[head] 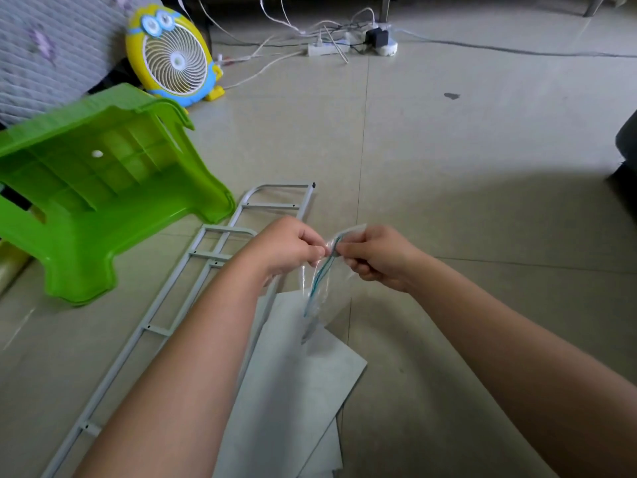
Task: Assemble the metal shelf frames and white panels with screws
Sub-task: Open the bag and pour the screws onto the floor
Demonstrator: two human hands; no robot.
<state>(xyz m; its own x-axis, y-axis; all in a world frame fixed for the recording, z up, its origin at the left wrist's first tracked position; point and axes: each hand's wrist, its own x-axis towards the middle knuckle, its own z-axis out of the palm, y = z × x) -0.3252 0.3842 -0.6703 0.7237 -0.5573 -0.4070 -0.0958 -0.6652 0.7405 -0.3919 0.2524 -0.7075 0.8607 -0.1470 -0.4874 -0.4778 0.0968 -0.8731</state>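
Left hand point(289, 246) and right hand point(379, 257) pinch one zip bag point(320, 298). Two metal frames point(224, 230) and two white panels point(293, 391) lie on the tiled floor point(448, 167).

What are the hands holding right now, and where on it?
Both hands, left and right, pinch a clear plastic bag at its top edge.

**Tiled floor with stool, fan and cables**

The floor point(465, 174) is pale, glossy tile with thin grout lines. It is brightest toward the far side and has one small dark stain point(452, 95). A green plastic stool point(96, 201) lies tipped over at the left, its ribbed underside showing. Behind it a yellow cartoon fan point(172, 56) stands beside a grey quilted cover point(51, 53). Farther back, a white power strip point(327, 49) sits among tangled white cables point(327, 29).
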